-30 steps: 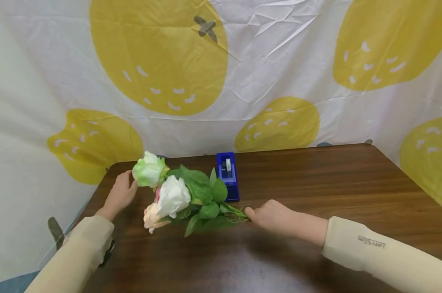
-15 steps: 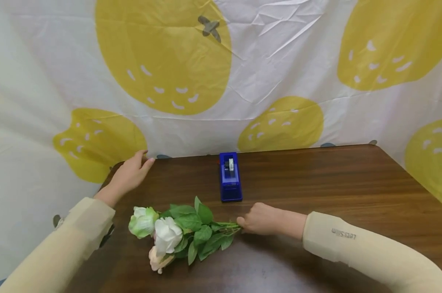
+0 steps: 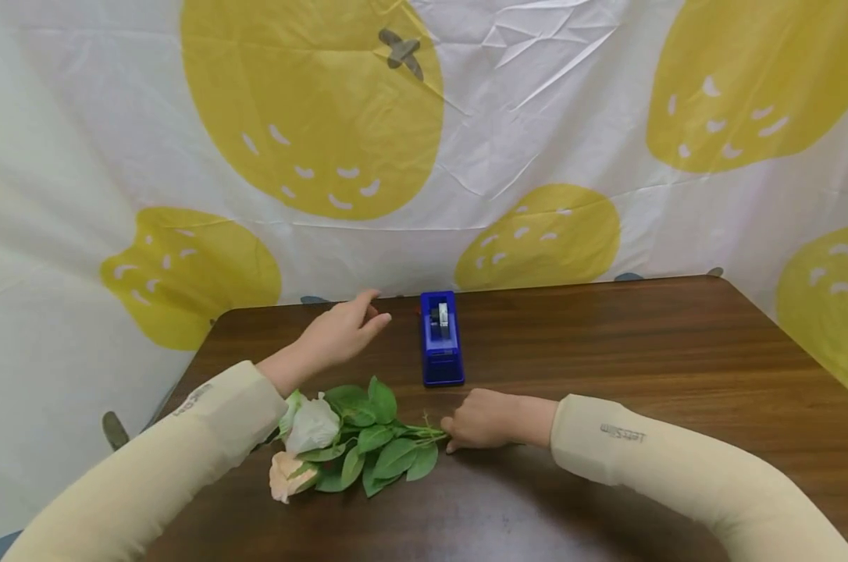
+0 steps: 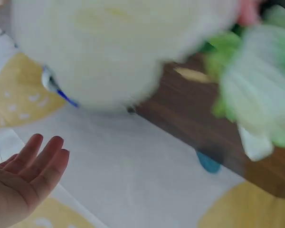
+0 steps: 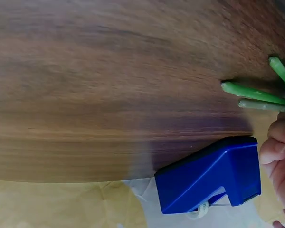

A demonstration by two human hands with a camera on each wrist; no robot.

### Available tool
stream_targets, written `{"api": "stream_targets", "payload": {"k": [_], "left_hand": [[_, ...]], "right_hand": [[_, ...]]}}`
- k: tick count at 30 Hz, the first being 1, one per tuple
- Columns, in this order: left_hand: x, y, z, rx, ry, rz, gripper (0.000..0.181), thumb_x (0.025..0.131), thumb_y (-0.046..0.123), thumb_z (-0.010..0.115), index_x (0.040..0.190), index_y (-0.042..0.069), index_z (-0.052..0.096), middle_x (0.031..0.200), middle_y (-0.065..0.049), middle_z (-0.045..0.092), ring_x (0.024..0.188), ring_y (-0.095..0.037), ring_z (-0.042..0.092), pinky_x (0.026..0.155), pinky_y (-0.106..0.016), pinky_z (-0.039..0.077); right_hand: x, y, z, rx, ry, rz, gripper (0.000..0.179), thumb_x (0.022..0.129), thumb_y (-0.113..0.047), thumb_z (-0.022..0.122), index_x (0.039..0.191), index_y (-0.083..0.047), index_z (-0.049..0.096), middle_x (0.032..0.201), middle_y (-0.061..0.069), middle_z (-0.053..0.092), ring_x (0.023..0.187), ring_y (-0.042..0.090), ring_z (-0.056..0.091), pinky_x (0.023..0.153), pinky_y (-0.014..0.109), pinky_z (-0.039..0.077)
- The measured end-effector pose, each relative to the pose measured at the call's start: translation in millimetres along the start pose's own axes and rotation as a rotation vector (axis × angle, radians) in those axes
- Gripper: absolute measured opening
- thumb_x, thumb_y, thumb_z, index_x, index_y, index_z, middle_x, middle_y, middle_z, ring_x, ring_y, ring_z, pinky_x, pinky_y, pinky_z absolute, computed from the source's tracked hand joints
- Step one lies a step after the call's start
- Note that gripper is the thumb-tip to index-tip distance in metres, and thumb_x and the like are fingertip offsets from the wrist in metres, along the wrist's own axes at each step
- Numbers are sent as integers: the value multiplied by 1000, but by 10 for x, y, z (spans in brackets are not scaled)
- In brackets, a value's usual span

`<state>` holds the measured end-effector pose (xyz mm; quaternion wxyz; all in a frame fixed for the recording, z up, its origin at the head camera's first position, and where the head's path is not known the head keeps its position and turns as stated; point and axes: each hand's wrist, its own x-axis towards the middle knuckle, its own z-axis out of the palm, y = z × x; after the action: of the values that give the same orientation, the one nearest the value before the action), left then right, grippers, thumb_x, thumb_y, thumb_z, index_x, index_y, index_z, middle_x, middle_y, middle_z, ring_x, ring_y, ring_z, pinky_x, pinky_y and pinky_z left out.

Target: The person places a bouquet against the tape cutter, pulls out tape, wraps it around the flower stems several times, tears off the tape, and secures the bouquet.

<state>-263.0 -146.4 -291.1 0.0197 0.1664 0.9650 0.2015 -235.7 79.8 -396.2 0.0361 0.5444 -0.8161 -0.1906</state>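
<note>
A bouquet of flowers (image 3: pixel 378 445) lies on the table, blooms to the left and leafy stems to the right. My right hand (image 3: pixel 486 419) grips the stems near their ends; cut green stem ends (image 5: pixel 254 93) stick out past it in the right wrist view. Above the blooms, my left hand (image 3: pixel 334 336) hovers with fingers extended, holding nothing; its sleeve covers part of the flowers. To its right stands a blue tape dispenser (image 3: pixel 441 351). In the left wrist view, a blurred white bloom (image 4: pixel 104 52) and a greenish-white flower (image 4: pixel 259 80) appear near the left hand (image 4: pixel 28 183).
The brown wooden table (image 3: pixel 607 351) reaches back to a white curtain (image 3: pixel 368 257) with yellow fruit prints, which hangs along its rear and side edges. The dispenser sits near the rear edge, with a tape roll (image 3: pixel 443 314) in it.
The bouquet has come down onto the table, still gripped by the right hand, which shifted slightly left. The left hand left the blooms, rose toward the rear edge, then moved right toward the tape dispenser.
</note>
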Motion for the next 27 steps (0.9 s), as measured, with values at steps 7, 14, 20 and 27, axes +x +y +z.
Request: {"api": "stream_targets", "payload": {"k": [7, 14, 20, 27], "left_hand": [[102, 161, 269, -86, -89, -62, 46, 97, 35, 42, 134, 7, 40, 119, -14, 58, 104, -26, 58, 85, -42, 46], [249, 198, 521, -62, -140, -102, 39, 97, 28, 44, 126, 3, 50, 122, -14, 57, 110, -28, 55, 90, -42, 43], [352, 184, 652, -35, -127, -93, 32, 96, 23, 45, 119, 4, 55, 115, -12, 60, 101, -24, 58, 86, -39, 45], [401, 188, 706, -181, -113, -121, 28, 95, 20, 48, 114, 4, 60, 89, -11, 64, 73, -21, 60, 71, -32, 48]], "right_hand": [[98, -7, -62, 37, -144, 68, 35, 90, -49, 46, 81, -17, 54, 63, -6, 58, 50, 11, 51, 48, 29, 41], [80, -7, -71, -41, -70, 64, 43, 87, -58, 44, 78, -16, 50, 58, -7, 54, 44, 9, 47, 43, 27, 40], [20, 103, -124, 45, 29, 61, 43, 88, -56, 44, 78, -14, 48, 54, -6, 51, 42, 10, 47, 43, 30, 40], [-58, 543, -226, 631, 23, 252, 19, 93, -31, 53, 83, -14, 55, 67, -3, 55, 55, 7, 47, 52, 26, 40]]}}
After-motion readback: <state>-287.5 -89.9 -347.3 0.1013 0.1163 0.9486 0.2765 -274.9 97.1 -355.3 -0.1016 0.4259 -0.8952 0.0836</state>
